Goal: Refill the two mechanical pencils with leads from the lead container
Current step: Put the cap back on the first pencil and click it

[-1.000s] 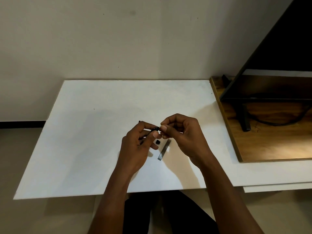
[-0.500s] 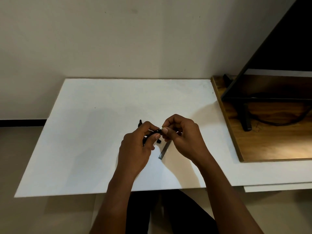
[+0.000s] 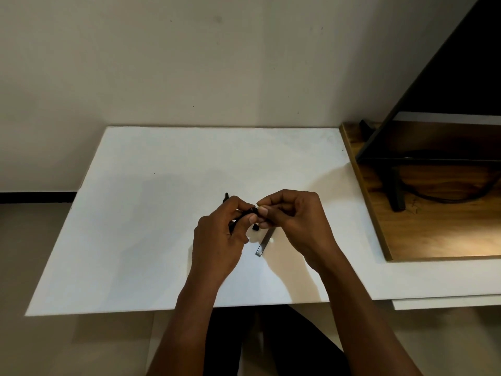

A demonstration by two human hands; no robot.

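My left hand [image 3: 219,240] is shut on a black mechanical pencil [image 3: 244,214], holding it slanted just above the white table [image 3: 135,240]. My right hand [image 3: 295,226] pinches thumb and forefinger right at the pencil's upper end; the lead between them is too thin to see clearly. A small black cap [image 3: 255,227] lies on the table under the fingertips. The flat grey lead container [image 3: 262,244] lies just below my right hand. A black tip [image 3: 226,197] pokes out behind my left hand; I cannot tell whether it is the second pencil.
A wooden board [image 3: 433,234] with a black monitor stand [image 3: 395,194] and cable sits at the right. The wall runs along the table's far edge. The table's front edge is close to my forearms.
Both hands stay together at the same spot above the table. The fingertips have shifted only slightly at the pencil's end.
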